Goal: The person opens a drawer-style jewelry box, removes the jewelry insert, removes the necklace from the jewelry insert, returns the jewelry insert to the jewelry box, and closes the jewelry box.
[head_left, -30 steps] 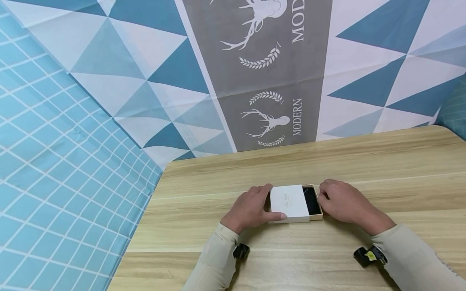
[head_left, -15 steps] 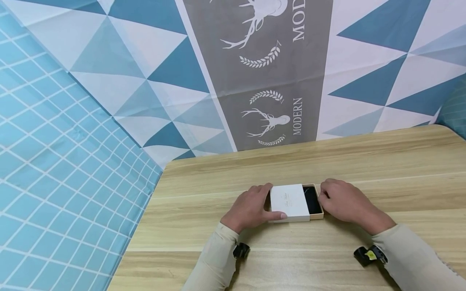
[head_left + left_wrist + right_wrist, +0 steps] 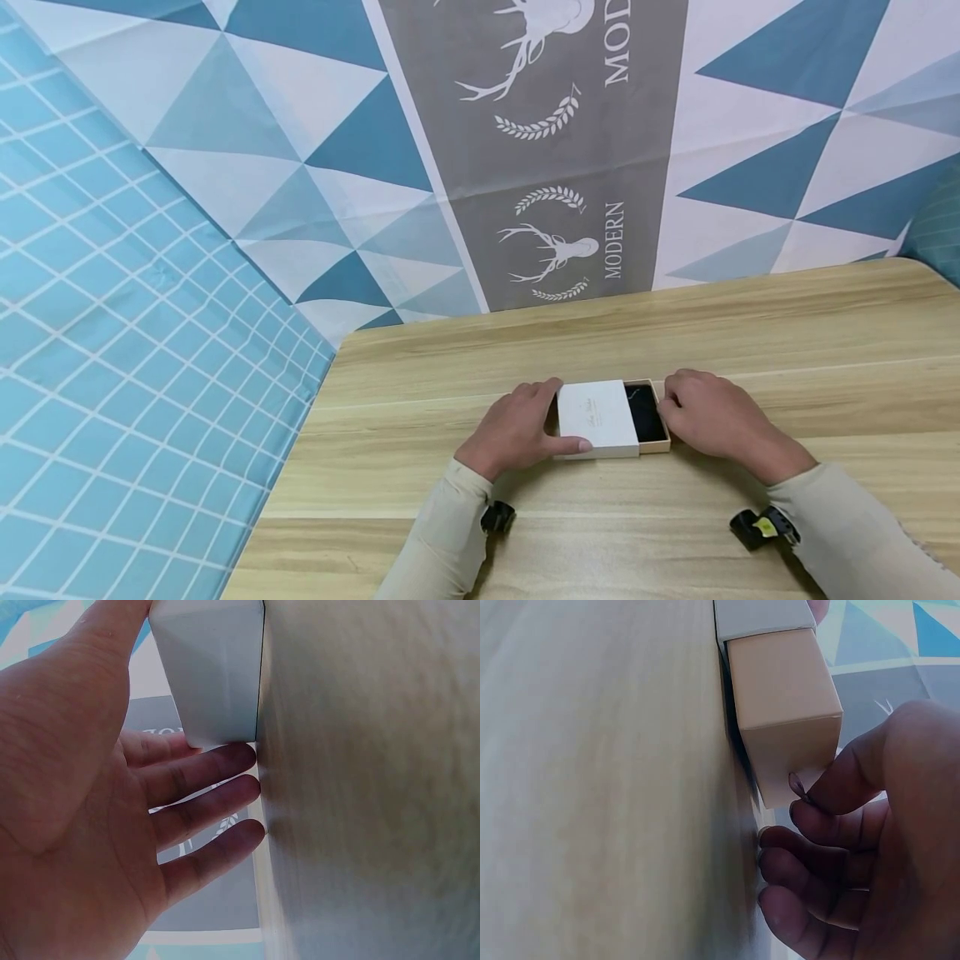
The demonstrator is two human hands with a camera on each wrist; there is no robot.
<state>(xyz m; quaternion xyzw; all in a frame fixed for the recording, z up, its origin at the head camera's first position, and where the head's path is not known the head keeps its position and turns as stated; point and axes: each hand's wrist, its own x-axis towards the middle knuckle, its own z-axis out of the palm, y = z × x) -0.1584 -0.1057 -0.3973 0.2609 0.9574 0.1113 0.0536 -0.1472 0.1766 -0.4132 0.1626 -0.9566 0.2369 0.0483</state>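
Note:
A flat white box sleeve (image 3: 596,419) with faint lettering lies on the table. Out of its right end sticks a tan drawer (image 3: 655,448), with a black insert (image 3: 647,415) inside. Something thin and light lies at the insert's far corner, too small to make out. My left hand (image 3: 517,427) holds the sleeve's left end, thumb along the near edge and forefinger at the far edge. At the drawer's end panel, my right hand (image 3: 712,417) pinches a small ribbon loop (image 3: 796,784) between thumb and forefinger; its other fingers are curled beside the table.
The wood-grain table (image 3: 420,475) stretches out on all sides of the box. Behind it hangs a patterned cloth (image 3: 555,167) with triangles and deer heads. A blue checked cloth (image 3: 150,350) covers the left side. Each wrist wears a small black camera (image 3: 497,517).
The drawer has slid slightly further right out of the sleeve, and my right hand has shifted right with it. My left hand and the sleeve have stayed nearly still.

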